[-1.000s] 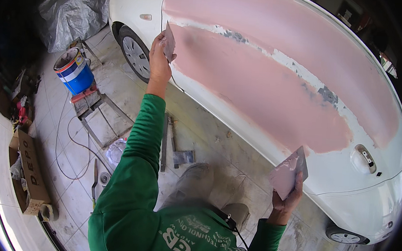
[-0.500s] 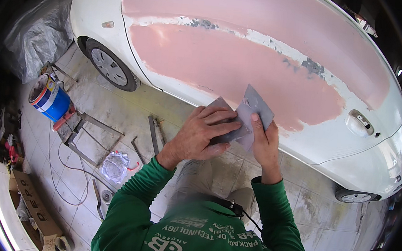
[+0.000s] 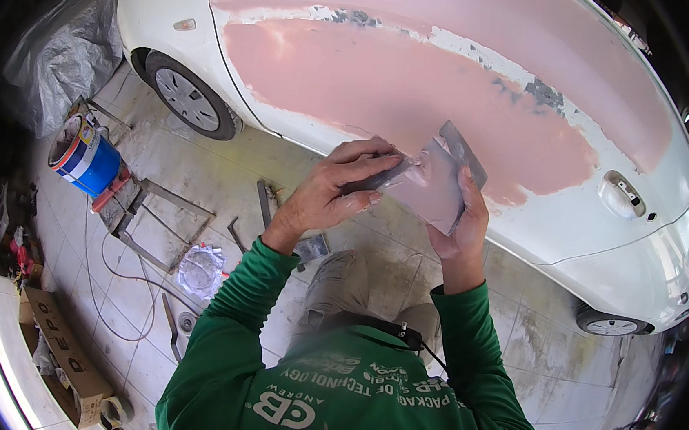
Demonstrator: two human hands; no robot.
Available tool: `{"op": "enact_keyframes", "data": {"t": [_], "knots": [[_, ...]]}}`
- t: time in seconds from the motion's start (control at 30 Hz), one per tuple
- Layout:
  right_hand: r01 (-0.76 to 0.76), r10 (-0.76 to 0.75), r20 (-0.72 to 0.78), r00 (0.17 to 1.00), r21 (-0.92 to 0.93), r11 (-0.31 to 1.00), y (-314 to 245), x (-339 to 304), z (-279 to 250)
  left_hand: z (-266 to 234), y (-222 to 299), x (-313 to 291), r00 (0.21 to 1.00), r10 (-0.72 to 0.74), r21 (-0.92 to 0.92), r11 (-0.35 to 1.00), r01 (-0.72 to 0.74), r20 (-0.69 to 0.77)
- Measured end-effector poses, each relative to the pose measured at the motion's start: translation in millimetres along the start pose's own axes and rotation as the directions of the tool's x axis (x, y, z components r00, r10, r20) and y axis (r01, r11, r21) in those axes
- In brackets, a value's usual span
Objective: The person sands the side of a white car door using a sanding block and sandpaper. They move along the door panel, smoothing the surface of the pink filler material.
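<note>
My left hand (image 3: 326, 187) is closed on a thin grey filler spreader (image 3: 381, 175), its edge against the other plate. In my right hand (image 3: 466, 226) is a wider, flat grey spreader (image 3: 433, 190), tilted, with pinkish body filler (image 3: 419, 171) smeared on its face. Both hands are in front of the white car's side (image 3: 560, 238). A large pink filler patch (image 3: 389, 80) covers much of the door, with bare grey metal spots (image 3: 544, 93) along its upper crease.
At the left, a blue paint can (image 3: 91, 162) stands on a metal stand (image 3: 142, 230). Plastic sheeting (image 3: 67, 64) hangs by the front wheel (image 3: 187, 96). A hose (image 3: 121, 281), a crumpled plastic-lined dish (image 3: 201, 271) and a cardboard box (image 3: 66, 354) lie on the tiled floor.
The spreader in my right hand has turned, showing more of its broad filler-smeared face. My left hand has shifted slightly left and up with its spreader, and the two hands are farther apart.
</note>
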State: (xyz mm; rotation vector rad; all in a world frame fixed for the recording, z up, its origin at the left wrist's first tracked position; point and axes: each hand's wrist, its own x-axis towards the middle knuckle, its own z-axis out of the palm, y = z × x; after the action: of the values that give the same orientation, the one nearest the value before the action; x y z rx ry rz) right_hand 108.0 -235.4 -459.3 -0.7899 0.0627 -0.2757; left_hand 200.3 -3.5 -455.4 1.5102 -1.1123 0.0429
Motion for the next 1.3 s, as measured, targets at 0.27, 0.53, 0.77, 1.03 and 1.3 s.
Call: {"op": "enact_keyframes", "data": {"t": [0.27, 0.53, 0.77, 1.03, 1.3], "knots": [[0.148, -0.173, -0.078, 0.982, -0.256, 0.955, -52, -19, -8, -168, -100, 46, 0.5, -0.229, -0.21, 0.973, 0.095, -0.835], [0.127, -0.18, -0.198, 0.964, -0.251, 0.96, -70, -46, -58, -287, -149, 123, 0.339, -0.01, 0.073, 0.97, 0.231, -0.941], [0.106, -0.167, -0.236, 0.957, -0.25, 0.962, -79, -84, -104, -193, -141, 134, 0.379, 0.048, 0.109, 0.984, 0.142, -0.924], [0.142, -0.19, -0.289, 0.938, -0.178, 0.974, -92, -108, -115, -68, -98, 152, 0.462, 0.292, 0.4, 0.904, 0.153, -0.837], [0.209, -0.258, -0.367, 0.894, -0.168, 0.963, -110, -144, -136, 56, -60, 164, 0.541, 0.345, 0.504, 0.846, 0.174, -0.767]]}}
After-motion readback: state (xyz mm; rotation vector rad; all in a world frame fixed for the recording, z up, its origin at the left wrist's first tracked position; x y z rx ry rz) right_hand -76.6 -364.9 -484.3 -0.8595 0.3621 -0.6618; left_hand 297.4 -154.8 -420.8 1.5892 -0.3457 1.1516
